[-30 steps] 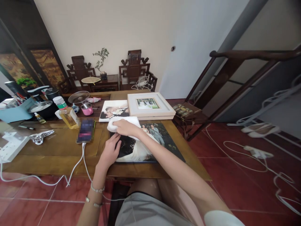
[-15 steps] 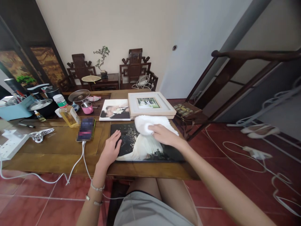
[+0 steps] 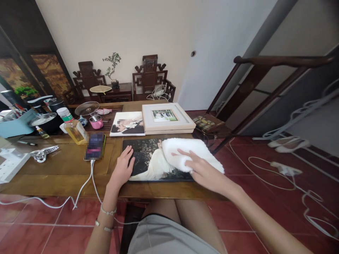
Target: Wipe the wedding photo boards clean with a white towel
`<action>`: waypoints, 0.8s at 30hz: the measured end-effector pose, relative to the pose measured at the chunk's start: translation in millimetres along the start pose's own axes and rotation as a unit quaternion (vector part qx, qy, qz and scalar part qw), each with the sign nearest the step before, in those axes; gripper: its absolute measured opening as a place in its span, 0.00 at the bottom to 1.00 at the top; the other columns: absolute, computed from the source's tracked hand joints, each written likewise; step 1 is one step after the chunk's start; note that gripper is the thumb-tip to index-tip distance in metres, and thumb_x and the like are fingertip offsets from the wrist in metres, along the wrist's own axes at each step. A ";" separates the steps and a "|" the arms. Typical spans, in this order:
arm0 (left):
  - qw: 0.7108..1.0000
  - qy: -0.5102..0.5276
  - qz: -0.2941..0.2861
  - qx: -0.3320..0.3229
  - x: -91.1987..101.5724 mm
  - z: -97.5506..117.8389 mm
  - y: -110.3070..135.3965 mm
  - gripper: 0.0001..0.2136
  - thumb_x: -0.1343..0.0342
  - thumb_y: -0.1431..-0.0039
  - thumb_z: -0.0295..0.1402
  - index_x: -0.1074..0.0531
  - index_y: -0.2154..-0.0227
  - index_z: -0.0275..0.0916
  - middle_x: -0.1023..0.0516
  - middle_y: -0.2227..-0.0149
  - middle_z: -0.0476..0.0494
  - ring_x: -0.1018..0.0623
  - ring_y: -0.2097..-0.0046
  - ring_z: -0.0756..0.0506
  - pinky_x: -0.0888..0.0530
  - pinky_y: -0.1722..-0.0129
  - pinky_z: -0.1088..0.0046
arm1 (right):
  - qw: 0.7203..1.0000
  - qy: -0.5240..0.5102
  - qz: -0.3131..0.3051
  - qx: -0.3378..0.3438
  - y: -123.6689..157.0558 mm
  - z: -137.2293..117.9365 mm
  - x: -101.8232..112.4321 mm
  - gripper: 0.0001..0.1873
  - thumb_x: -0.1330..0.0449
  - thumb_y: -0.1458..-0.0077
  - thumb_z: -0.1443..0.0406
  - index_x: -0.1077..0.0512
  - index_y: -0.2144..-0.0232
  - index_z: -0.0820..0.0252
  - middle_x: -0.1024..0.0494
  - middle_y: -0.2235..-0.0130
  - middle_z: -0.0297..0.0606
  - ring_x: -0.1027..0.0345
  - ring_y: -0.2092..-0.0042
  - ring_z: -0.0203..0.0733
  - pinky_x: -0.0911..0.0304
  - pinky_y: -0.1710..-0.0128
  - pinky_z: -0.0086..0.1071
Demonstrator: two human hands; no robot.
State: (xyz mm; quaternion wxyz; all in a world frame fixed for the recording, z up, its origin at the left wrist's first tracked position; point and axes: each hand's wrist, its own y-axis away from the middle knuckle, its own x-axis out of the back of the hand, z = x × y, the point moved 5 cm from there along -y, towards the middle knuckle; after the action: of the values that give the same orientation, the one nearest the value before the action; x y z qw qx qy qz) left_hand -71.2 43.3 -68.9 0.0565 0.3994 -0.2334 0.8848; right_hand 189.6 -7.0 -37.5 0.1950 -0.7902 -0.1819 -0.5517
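Note:
A large dark photo print (image 3: 148, 158) lies flat near the front edge of the wooden table (image 3: 66, 169). My left hand (image 3: 122, 168) rests flat on its left edge, fingers stretched out. My right hand (image 3: 200, 167) presses a white cloth (image 3: 189, 152) onto the right part of the print, fingers spread over the cloth. The cloth covers the print's right side.
Behind the print lie a smaller photo print (image 3: 128, 124) and a white framed picture (image 3: 167, 117). A phone (image 3: 94, 146) with a white cable, an oil bottle (image 3: 72, 127), a pink cup (image 3: 96, 122) and pots stand to the left. Cables trail over the red tile floor at right.
My right hand has swept the white cloth across the large print from its upper left to its right side. My left hand has stayed on the left edge.

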 end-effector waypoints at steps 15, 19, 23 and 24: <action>1.000 0.001 -0.015 0.009 0.3 -0.1 1.1 0.18 0.56 0.37 0.33 0.37 0.45 0.36 0.40 0.39 0.36 0.42 0.36 0.41 0.42 0.40 0.55 | 0.999 -0.043 -0.007 0.013 -12.9 19.0 9.5 0.23 0.54 0.61 0.75 0.28 0.64 0.56 0.32 0.44 0.38 0.47 0.39 0.47 0.50 0.41 0.47; 1.000 -0.005 -0.023 0.012 0.4 -0.6 0.9 0.19 0.56 0.37 0.33 0.37 0.45 0.35 0.40 0.39 0.35 0.43 0.36 0.41 0.42 0.40 0.55 | 0.999 -0.032 0.006 -0.027 -49.3 54.0 13.1 0.14 0.53 0.61 0.72 0.31 0.73 0.57 0.24 0.60 0.42 0.34 0.52 0.51 0.40 0.52 0.43; 1.000 -0.003 -0.019 0.008 0.2 -2.1 1.0 0.19 0.56 0.37 0.33 0.37 0.45 0.36 0.40 0.39 0.36 0.42 0.36 0.42 0.42 0.40 0.55 | 0.999 -0.028 0.009 -0.035 -64.7 68.1 15.5 0.09 0.54 0.60 0.71 0.35 0.78 0.57 0.26 0.69 0.40 0.32 0.62 0.49 0.39 0.58 0.40; 1.000 -0.003 -0.017 0.008 0.1 -2.5 1.1 0.18 0.56 0.37 0.33 0.37 0.45 0.36 0.40 0.39 0.36 0.42 0.36 0.41 0.42 0.40 0.55 | 0.999 -0.028 0.012 -0.038 -64.4 69.5 15.2 0.10 0.54 0.59 0.71 0.34 0.78 0.57 0.26 0.69 0.41 0.32 0.61 0.49 0.39 0.58 0.40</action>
State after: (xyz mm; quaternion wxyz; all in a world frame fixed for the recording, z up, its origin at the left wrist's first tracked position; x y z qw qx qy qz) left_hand -73.3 43.6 -70.7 0.0679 0.4064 -0.2200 0.8842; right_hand 217.8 84.7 -38.2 0.1662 -0.8142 -0.1561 -0.5339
